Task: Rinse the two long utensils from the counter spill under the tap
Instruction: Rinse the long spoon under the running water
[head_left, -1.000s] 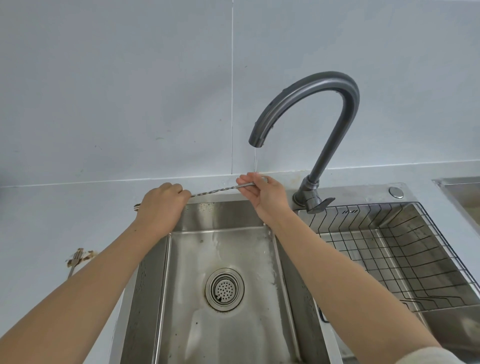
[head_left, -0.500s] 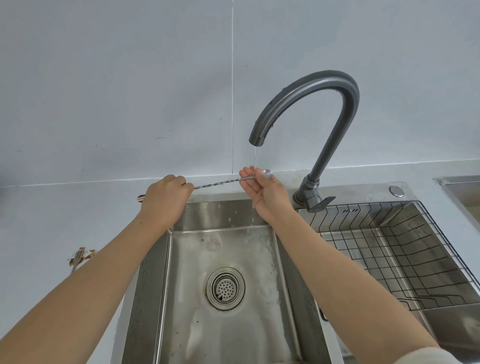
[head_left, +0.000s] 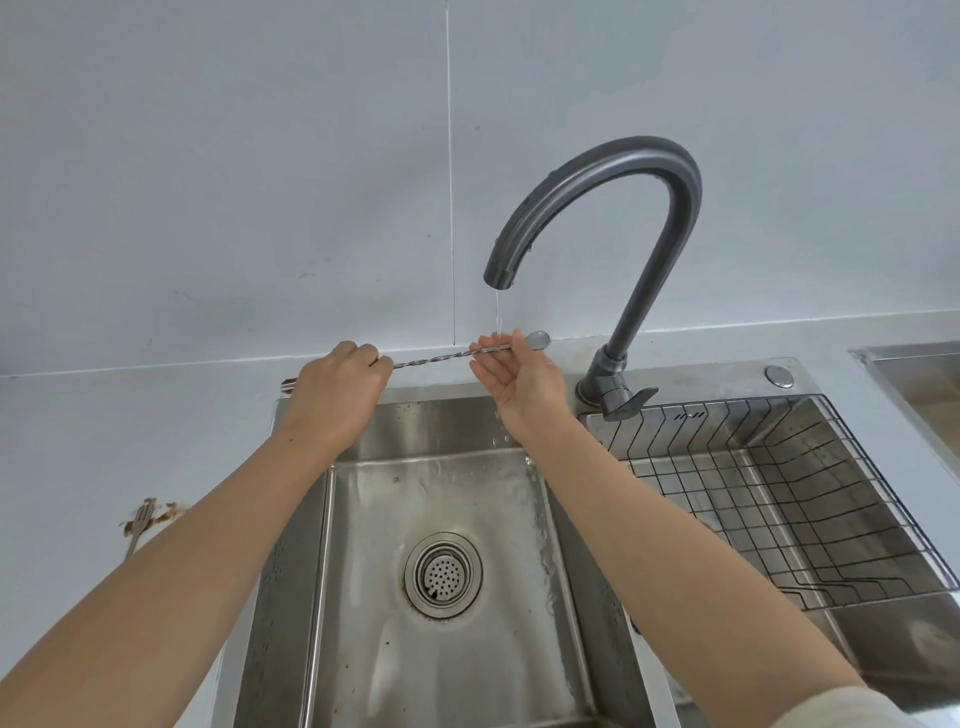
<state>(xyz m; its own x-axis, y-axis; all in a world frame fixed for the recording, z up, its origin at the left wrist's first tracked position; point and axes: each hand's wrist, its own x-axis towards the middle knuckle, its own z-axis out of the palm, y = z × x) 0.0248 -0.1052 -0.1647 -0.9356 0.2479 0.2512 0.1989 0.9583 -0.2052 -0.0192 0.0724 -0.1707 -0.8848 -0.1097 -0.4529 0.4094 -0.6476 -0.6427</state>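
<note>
A long twisted metal spoon (head_left: 436, 357) is held level over the sink's back edge. My left hand (head_left: 332, 395) grips its handle end in a fist. Palm up, my right hand (head_left: 519, 376) pinches the shaft in its fingertips just short of the small round bowl (head_left: 537, 340). A thin stream of water (head_left: 498, 312) falls from the dark grey tap (head_left: 613, 208) onto the shaft at my right fingers. A second utensil, a fork (head_left: 137, 530), lies on the counter at the left in a brown spill (head_left: 156, 512), partly hidden by my left forearm.
The steel sink (head_left: 441, 649) with its round drain (head_left: 443, 574) lies below my hands. A black wire rack (head_left: 779, 493) fills the right basin. The tap lever (head_left: 631, 402) points right. Another basin's edge (head_left: 909, 364) shows far right.
My right hand has turned palm up and slid along the shaft, which uncovered the spoon's bowl. The spoon has shifted slightly right and up under the stream.
</note>
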